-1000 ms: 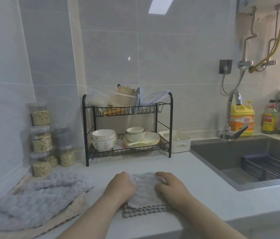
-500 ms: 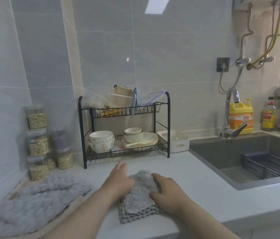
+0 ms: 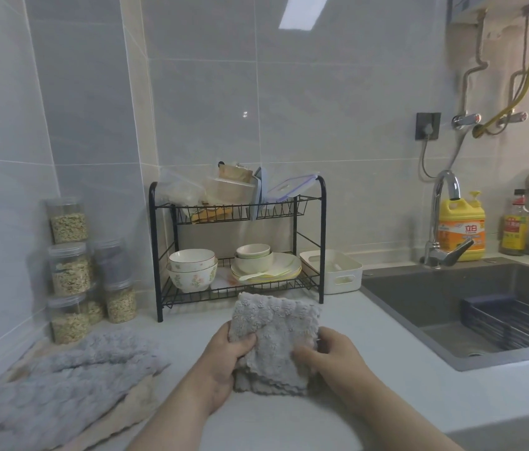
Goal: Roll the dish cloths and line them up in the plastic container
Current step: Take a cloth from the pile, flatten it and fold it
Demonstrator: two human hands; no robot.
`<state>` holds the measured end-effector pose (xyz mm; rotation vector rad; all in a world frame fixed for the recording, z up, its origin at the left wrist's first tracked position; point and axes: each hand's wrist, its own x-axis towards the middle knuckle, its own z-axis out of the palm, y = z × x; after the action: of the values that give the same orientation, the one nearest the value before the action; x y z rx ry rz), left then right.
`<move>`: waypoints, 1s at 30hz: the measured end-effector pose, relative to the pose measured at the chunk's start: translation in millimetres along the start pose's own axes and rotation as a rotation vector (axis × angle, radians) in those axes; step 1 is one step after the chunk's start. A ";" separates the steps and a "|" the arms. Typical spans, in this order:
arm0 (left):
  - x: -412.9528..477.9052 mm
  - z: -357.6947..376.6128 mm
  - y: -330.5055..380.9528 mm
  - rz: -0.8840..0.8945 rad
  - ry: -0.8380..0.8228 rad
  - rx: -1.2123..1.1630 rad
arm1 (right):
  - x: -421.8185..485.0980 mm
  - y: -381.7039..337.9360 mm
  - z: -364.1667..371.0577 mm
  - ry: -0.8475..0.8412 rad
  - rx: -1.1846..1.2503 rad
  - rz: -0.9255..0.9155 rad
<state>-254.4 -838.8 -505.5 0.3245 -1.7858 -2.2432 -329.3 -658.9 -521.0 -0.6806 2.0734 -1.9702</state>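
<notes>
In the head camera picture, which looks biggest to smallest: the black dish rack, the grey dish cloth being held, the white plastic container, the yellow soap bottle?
1. black dish rack.
2. grey dish cloth, though it's nearest the camera.
3. white plastic container and yellow soap bottle look about the same.

The left hand and right hand are partly hidden behind the dish cloth.

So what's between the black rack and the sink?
The white container sits there, close beside the rack and next to the sink. The head view shows it.
</notes>
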 end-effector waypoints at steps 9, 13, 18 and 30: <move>-23.1 23.6 -7.8 0.296 -0.177 0.267 | -2.3 -1.9 1.1 0.072 -0.015 -0.170; -11.1 16.7 -9.8 0.334 -0.070 0.314 | -2.9 -5.0 -0.1 0.105 -0.014 -0.156; -1.7 5.5 -9.5 0.242 0.061 0.266 | -2.4 -3.6 -1.7 0.085 -0.079 -0.107; -1.1 -1.2 -5.5 0.069 0.032 0.068 | -4.3 -5.1 -0.8 0.057 0.026 -0.049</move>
<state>-253.4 -838.3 -511.1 0.3058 -1.8313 -2.1222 -324.9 -656.3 -516.7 -0.6843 2.0783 -2.0632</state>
